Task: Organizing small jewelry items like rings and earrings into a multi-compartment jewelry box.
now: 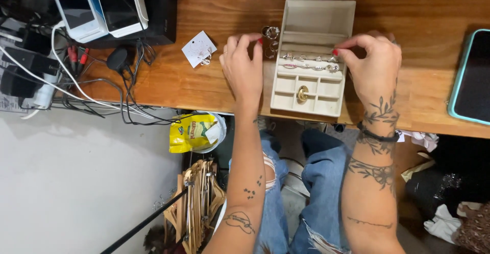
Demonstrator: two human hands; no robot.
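Note:
A cream jewellery box (312,14) lies open on the wooden desk (214,88), with several rings (311,60) in its padded rows and a gold ring (302,94) in a small compartment. My left hand (244,67) rests at the box's left side, fingertips curled next to a few loose rings (270,37) on the desk. My right hand (371,62) is at the box's right edge, thumb and forefinger pinched at the end of a ring row; what they grip is too small to make out.
A white earring card (199,49) lies left of my left hand. Tablets (99,6), a black box and tangled cables (76,75) fill the desk's left end. A teal-edged device (472,78) sits at the right. Below the desk are a yellow bag (191,131), wooden hangers (199,203) and my jeans-clad knees.

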